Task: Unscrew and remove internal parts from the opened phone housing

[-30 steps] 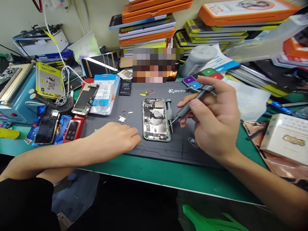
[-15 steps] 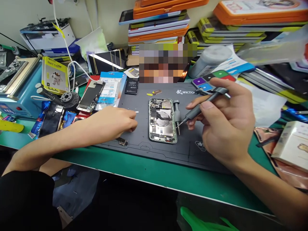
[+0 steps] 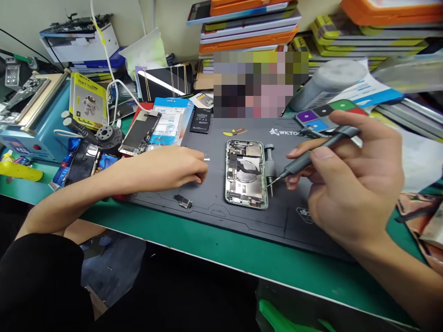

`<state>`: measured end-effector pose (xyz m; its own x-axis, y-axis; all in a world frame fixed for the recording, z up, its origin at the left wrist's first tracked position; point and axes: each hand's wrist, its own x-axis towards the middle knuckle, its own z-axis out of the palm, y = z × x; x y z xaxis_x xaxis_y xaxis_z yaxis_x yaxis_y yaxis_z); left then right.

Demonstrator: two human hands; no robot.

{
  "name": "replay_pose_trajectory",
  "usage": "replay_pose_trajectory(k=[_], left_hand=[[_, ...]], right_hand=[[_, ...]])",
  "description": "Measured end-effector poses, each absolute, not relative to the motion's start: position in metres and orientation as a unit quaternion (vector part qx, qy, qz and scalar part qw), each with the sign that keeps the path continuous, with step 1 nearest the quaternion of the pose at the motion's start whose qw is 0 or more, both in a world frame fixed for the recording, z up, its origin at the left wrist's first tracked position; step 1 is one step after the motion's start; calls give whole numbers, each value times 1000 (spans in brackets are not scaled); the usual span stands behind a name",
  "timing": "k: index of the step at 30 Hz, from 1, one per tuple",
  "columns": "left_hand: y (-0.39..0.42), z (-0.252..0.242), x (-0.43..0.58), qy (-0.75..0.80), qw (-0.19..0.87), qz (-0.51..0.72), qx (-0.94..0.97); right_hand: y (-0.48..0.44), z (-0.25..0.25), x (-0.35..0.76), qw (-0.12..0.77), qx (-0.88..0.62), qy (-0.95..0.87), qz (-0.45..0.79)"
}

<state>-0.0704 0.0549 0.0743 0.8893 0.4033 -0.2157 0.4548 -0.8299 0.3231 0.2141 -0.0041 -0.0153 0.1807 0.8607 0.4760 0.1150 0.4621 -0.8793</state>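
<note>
An opened phone [image 3: 246,174] lies face down on the dark grey work mat [image 3: 221,212], its insides showing. My right hand [image 3: 349,180] is closed round a grey screwdriver [image 3: 304,159], whose tip hovers just right of the phone's edge. A second small screwdriver [image 3: 270,166] lies beside the phone. My left hand [image 3: 173,166] rests on the mat left of the phone, its fingers curled and pinched together near some tiny parts; what they hold is hidden. A small dark component [image 3: 183,201] lies near the mat's front edge.
A phone screen [image 3: 140,133], blue packets [image 3: 171,121], a battery [image 3: 201,121] and a yellow box [image 3: 88,102] crowd the left. Stacked orange and yellow cases [image 3: 249,32] line the back. A coloured parts tray [image 3: 325,115] sits behind my right hand. The green table edge [image 3: 221,258] runs in front.
My left hand has moved back from the mat's front edge to the upper left of the phone, uncovering the small dark component. My right hand keeps the screwdriver beside the phone.
</note>
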Motion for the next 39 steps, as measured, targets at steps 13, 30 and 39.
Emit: replay_pose_trajectory(k=[13, 30, 39], left_hand=[[60, 73, -71, 230, 232, -72, 942], [63, 71, -69, 243, 262, -77, 931], [70, 74, -74, 232, 267, -34, 935]], right_hand=[[-5, -14, 213, 634, -433, -563, 306], [-9, -4, 208, 632, -441, -541, 338], [-8, -6, 208, 628, -447, -544, 331]])
